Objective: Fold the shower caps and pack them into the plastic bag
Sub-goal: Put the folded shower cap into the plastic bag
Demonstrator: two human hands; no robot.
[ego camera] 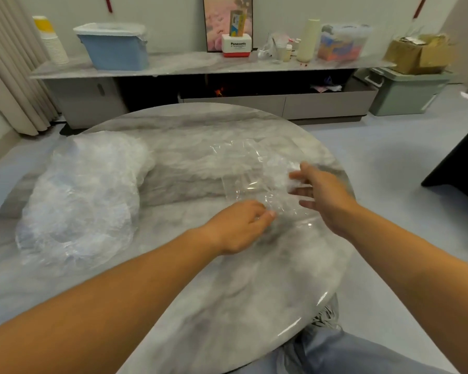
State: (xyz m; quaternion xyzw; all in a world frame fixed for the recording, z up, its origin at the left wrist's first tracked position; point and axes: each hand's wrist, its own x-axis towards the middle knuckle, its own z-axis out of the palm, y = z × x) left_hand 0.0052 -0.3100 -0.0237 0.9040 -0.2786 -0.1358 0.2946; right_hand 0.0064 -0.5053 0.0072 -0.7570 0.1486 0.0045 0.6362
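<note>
surface: round grey marble table (200, 279), centre of frame | left of centre: heap of crumpled clear shower caps (84, 201) lying on it | right of centre: flat clear plastic bag (249, 168), near the rim, apart from the heap

Both arms are bare and reach forward over the tabletop (200, 306). The left forearm comes into view from 8 o'clock and runs up toward 2 o'clock, its wrist nearly straight. The left grip (238, 225) lies knuckles up, its fingers curled under, thumb and fingertips meeting in a pinch on the near edge of the plastic bag (243, 182). The right forearm enters from 4 o'clock and angles toward 10 o'clock. The right grip (322, 195) is turned on edge, thumb uppermost, with straight, spread fingers pointing toward 9 o'clock; it is blurred. The right grip sits at 2 o'clock of the left one, the two near each other but apart.
</note>
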